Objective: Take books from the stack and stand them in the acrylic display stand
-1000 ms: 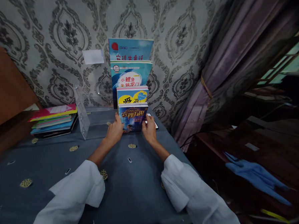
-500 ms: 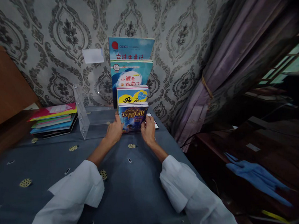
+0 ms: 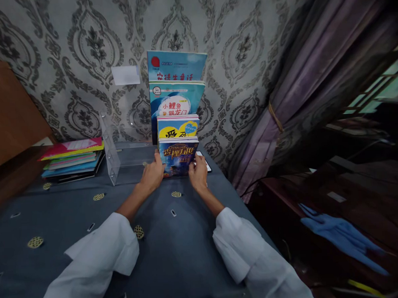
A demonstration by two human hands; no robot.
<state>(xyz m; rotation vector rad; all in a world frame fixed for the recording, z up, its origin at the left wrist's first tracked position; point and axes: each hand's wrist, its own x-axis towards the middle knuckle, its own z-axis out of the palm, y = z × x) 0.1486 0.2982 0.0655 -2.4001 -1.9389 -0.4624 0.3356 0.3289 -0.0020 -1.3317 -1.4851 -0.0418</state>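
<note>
Between my two hands stands a dark blue book (image 3: 179, 156) with gold lettering, upright at the front of a clear tiered rack (image 3: 111, 149). My left hand (image 3: 153, 171) grips its left edge, and my right hand (image 3: 198, 171) its right edge. Rising in steps behind it are a yellow and blue book (image 3: 177, 128), a teal book (image 3: 178, 94) and a taller light blue book (image 3: 177, 63). The fingers behind the front book are hidden.
A pile of books and folders (image 3: 73, 160) lies left of the rack on the dark patterned tablecloth (image 3: 171, 257). A phone-like object (image 3: 206, 163) sits partly behind my right hand. Patterned wall stands close behind; a purple curtain (image 3: 254, 132) hangs at right.
The view has shifted slightly, so the rack and books sit a little further right in the picture. Both hands keep the same hold on the front book.
</note>
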